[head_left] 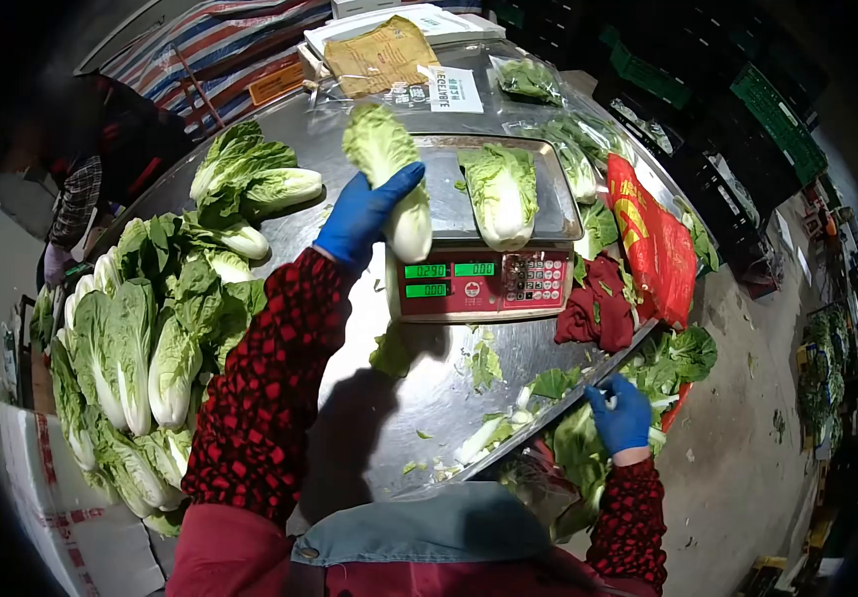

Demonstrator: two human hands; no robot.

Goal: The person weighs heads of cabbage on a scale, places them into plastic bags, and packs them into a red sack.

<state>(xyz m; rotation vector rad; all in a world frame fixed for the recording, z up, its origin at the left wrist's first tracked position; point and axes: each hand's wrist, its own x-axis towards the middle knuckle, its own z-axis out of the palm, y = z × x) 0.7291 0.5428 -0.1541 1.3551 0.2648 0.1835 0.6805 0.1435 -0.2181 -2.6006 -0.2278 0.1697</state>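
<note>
My left hand (361, 221), in a blue glove, is closed around a napa cabbage (389, 169), held upright at the left edge of the scale's pan. Another napa cabbage (504, 199) lies on the metal pan (439, 189). Below the pan, the red digital scale (474, 291) shows lit green displays, the top left one reading about 0290. Past the table's right edge is my right hand (620, 416), also gloved in blue, above loose cabbage leaves (578, 448). Its fingers are curled, with a small pale bit at the fingertips that I cannot make out.
Many napa cabbages (130, 348) are heaped at the left. Leaf scraps (484, 438) litter the metal table (369, 438). A red bag (653, 244) and a dark red cloth (598, 306) lie right of the scale. Another person's sleeve (76, 199) shows at far left.
</note>
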